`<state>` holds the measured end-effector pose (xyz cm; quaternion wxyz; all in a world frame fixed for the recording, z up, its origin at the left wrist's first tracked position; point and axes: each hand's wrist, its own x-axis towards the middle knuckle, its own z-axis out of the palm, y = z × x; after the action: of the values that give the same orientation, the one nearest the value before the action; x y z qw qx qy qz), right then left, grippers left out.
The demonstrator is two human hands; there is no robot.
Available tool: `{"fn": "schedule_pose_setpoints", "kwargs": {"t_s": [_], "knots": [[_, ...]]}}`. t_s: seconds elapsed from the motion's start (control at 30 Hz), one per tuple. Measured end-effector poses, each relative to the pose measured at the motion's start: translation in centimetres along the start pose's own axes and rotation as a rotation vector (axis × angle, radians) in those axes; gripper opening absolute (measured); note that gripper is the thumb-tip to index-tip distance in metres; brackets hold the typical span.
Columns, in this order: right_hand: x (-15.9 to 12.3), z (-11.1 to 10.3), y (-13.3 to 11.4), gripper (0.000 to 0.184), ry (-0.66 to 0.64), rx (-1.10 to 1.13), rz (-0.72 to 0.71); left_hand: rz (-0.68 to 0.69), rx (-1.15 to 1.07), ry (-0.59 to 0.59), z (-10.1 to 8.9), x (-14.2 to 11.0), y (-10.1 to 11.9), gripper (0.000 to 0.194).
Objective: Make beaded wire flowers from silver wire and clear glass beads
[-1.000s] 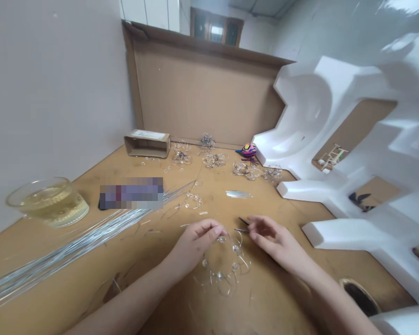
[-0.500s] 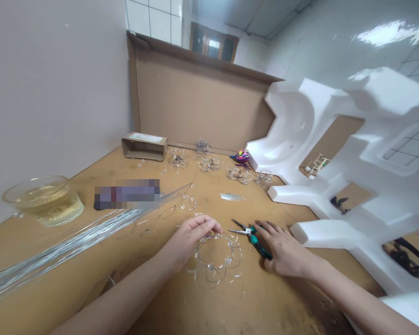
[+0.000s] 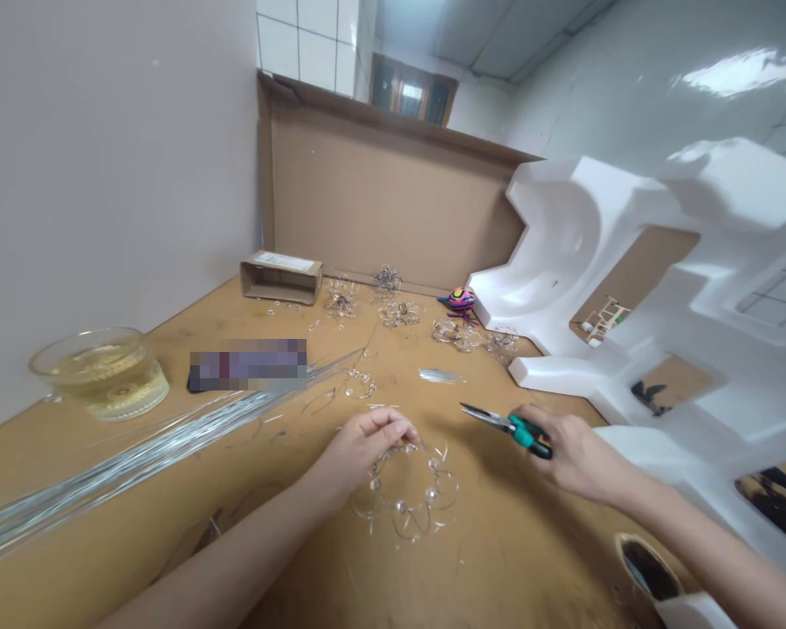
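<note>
Holding now: L hand [image 3: 367,452] curled over top edge of bead-and-wire ring [image 3: 410,491], pinching it; R hand [image 3: 580,454] wrapped round green-handled pliers [image 3: 529,435], clamped on handles.
Ring spot: lower centre of frame, lying flat on tan worktable [image 3: 498,542], right under L hand.
Ring form: round, no long axis, clear beads and wire loops around rim, loose wire ends poking out at bottom.
Pliers axis: long axis close to level, nose pointing left, slightly up; tips look near together, too thin to tell if fully shut.
Ring from nose: down-left, close but not touching; L hand nearer, R hand off to right.
Lower left: long silver wires [image 3: 124,463] in loose bundle, angled up-right.
Far left: glass bowl [image 3: 98,374] w/ pale yellow liquid.
Upper middle: cardboard box [image 3: 280,278], finished wire clusters [image 3: 399,313], small bunch of cut wire [image 3: 440,376].
Right: white foam packaging [image 3: 596,262], bright toy [image 3: 460,300] at its edge.
</note>
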<state>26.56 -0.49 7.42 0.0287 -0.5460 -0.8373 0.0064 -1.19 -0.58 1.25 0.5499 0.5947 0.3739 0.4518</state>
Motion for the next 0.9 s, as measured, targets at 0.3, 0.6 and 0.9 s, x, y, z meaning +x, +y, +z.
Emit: {"fn": "schedule_pose_setpoints", "kwargs": {"t_s": [0.3,0.6,0.9], "knots": [[0.1,-3.4,-4.0,0.015,-0.017,-0.25,-0.299,0.035,0.133,-0.041,0.3,-0.5,1.0,0.024],[0.2,-3.1,-4.1,0.018,-0.056,-0.268,-0.289,0.082,0.174,-0.067,0.3,-0.6,0.9,0.025],[0.1,-3.3,-4.6,0.012,-0.068,-0.277,-0.282,0.097,0.169,-0.084,0.3,-0.5,0.8,0.025]]}}
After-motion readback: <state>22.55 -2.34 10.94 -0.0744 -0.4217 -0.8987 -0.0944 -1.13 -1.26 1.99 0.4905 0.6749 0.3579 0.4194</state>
